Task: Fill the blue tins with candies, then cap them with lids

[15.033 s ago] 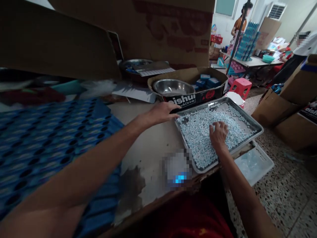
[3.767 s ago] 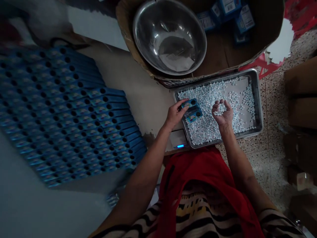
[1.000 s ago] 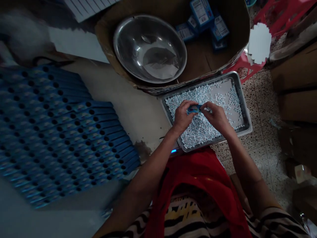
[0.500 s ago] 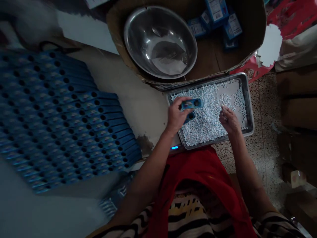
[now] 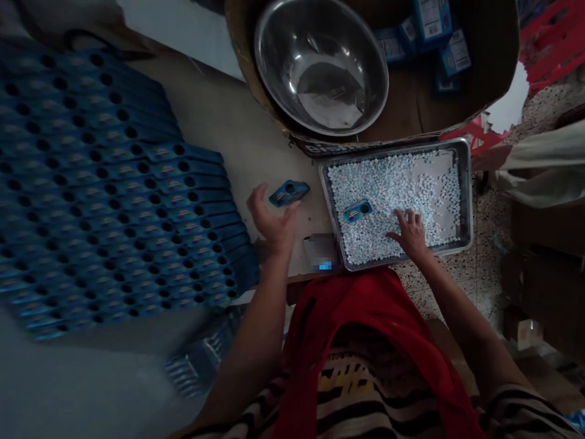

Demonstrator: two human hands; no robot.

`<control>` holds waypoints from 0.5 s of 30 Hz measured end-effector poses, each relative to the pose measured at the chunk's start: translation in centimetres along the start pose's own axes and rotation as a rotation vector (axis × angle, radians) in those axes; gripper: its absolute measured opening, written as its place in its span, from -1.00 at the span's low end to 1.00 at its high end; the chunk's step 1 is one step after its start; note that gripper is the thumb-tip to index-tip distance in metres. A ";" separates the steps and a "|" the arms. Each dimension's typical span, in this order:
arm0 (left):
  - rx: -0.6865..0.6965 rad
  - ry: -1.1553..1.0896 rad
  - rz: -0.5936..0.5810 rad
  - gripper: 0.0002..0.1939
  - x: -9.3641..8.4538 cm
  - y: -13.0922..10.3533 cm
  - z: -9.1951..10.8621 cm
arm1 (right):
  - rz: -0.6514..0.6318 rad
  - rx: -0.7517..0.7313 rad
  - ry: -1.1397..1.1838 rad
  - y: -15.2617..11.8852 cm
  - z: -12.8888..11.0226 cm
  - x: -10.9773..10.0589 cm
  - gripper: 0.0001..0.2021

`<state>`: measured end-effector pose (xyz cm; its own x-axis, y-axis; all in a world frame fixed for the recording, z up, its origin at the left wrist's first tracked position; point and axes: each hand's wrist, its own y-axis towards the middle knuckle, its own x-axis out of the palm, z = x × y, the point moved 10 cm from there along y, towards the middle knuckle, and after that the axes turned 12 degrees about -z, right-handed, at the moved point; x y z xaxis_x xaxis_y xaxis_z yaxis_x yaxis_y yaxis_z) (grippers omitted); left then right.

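Observation:
My left hand [image 5: 273, 224] is over the bare tabletop, its thumb and fingers spread. Just beyond its fingertips a small blue packet [image 5: 289, 192] with a dark round hole lies on the table; the thumb is close to its near edge. My right hand [image 5: 411, 233] hangs over a metal tray [image 5: 465, 201], fingers apart, close to or touching the small white and pale blue pellets [image 5: 388, 177] that fill most of it. A second blue packet [image 5: 358, 211] with a hole rests on the pellets, between my hands.
Rows of many similar blue packets [image 5: 137, 201] stand at the left. Behind the tray, a cardboard box [image 5: 418, 119] holds a steel bowl [image 5: 322, 67] and several blue boxes [image 5: 432, 18]. A small device with a lit blue display [image 5: 325, 265] sits by the tray's near left corner.
My left hand has moved left from over the tray and let go of a blue packet on the table. My right hand's fingers have spread from a closed pinch. The view has shifted somewhat.

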<state>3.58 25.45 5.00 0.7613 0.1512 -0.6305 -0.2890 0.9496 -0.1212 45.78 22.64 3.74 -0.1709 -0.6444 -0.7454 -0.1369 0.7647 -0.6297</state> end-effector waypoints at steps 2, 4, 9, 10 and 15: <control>0.150 0.084 -0.032 -0.22 1.7 -2.2 4.2 | -0.020 -0.001 0.011 0.8 0.1 0.9 -0.44; 0.281 0.105 -0.234 -0.16 6.1 -3.9 8.0 | -0.013 0.069 0.200 2.1 1.0 1.0 -0.59; 0.227 0.125 -0.459 -0.56 13.3 -3.8 11.2 | -0.069 0.211 1.316 3.5 1.9 1.7 -0.72; 0.249 0.131 -0.463 -0.59 13.5 -3.5 11.9 | -0.095 0.178 1.473 3.3 1.2 1.5 -0.71; 0.392 0.148 -0.527 -0.59 12.9 -3.1 15.8 | -0.047 -0.180 2.174 1.8 -2.8 -2.7 -0.70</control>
<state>23.50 28.79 9.38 0.6470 -0.3724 -0.6653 0.3529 0.9198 -0.1716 43.29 25.77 5.27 -0.6773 0.2548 0.6902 -0.2151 0.8285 -0.5170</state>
